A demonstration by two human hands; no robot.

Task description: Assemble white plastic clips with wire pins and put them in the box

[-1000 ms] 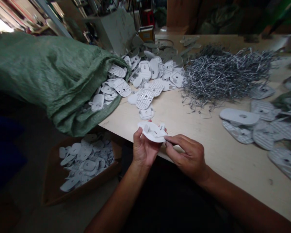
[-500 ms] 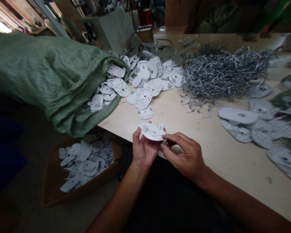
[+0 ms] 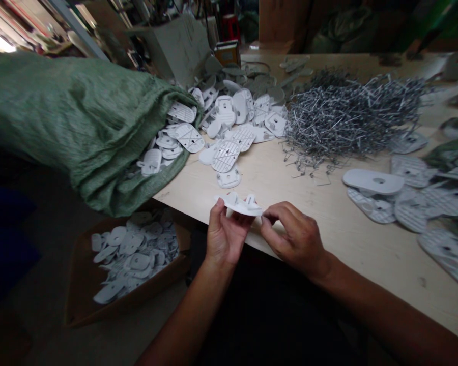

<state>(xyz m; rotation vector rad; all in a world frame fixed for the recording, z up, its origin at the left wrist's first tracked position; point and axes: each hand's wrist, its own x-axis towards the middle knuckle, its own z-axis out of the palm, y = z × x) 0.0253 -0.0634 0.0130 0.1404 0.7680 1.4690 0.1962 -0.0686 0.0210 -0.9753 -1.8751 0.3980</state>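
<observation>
A white plastic piece (image 3: 241, 207) is gripped by the left hand (image 3: 225, 234), over the near edge of the table (image 3: 275, 175). Its other end is met by the right hand (image 3: 295, 239), curled with thumb and forefinger close together; whether anything is pinched there cannot be told. Bent metal wires (image 3: 351, 122) are heaped beyond the right hand; a green sack (image 3: 87, 117) and a cardboard box (image 3: 80, 284) are seen left of the left hand.

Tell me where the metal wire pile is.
In the head view, the metal wire pile lies on the table right of centre, beyond the right hand, just right of the white parts heaped by the green sack.
</observation>
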